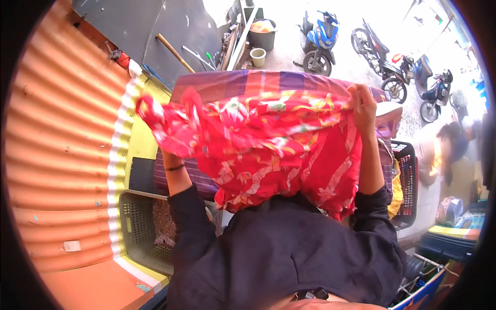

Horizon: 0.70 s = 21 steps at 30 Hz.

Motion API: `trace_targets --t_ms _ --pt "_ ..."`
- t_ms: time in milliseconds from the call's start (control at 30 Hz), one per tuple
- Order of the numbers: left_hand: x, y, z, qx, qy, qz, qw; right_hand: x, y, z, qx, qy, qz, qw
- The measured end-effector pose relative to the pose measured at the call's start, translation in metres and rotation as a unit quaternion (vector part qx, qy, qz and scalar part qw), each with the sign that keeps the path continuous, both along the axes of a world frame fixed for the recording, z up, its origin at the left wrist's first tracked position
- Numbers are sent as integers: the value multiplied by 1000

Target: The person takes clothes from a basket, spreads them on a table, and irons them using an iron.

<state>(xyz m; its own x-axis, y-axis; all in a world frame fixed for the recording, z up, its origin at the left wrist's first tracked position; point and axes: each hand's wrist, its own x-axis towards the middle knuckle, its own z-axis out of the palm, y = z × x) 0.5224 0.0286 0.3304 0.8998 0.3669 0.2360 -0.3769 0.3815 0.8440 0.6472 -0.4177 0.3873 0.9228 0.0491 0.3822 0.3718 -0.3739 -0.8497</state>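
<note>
A red floral-print garment (271,143) is stretched in front of my chest, above a surface draped with plaid cloth (263,79). My right hand (363,101) pinches its upper right corner, and the fabric hangs down from there. The left side of the garment is bunched and blurred. It covers my left hand, leaving only the wrist with a dark band (176,168) in view below. How those fingers are placed cannot be seen. Beside my right forearm, a white and purple object (387,116) rests at the end of the draped surface.
An olive plastic laundry basket (143,228) stands at my left, by an orange corrugated wall (69,155). A dark plastic basket (407,182) with yellow cloth (396,193) is at my right. Beyond are buckets (259,56), a blue scooter (321,38), other motorbikes (391,73) and a blurred person (434,151).
</note>
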Motion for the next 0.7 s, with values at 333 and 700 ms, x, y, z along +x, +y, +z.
trace_targets --t_ms 333,700 --pt "-123 -57 -192 382 417 224 794 -113 16 -122 -327 284 73 898" --pt "-67 -193 -103 592 184 -52 783 -157 40 -159 -258 96 99 956"
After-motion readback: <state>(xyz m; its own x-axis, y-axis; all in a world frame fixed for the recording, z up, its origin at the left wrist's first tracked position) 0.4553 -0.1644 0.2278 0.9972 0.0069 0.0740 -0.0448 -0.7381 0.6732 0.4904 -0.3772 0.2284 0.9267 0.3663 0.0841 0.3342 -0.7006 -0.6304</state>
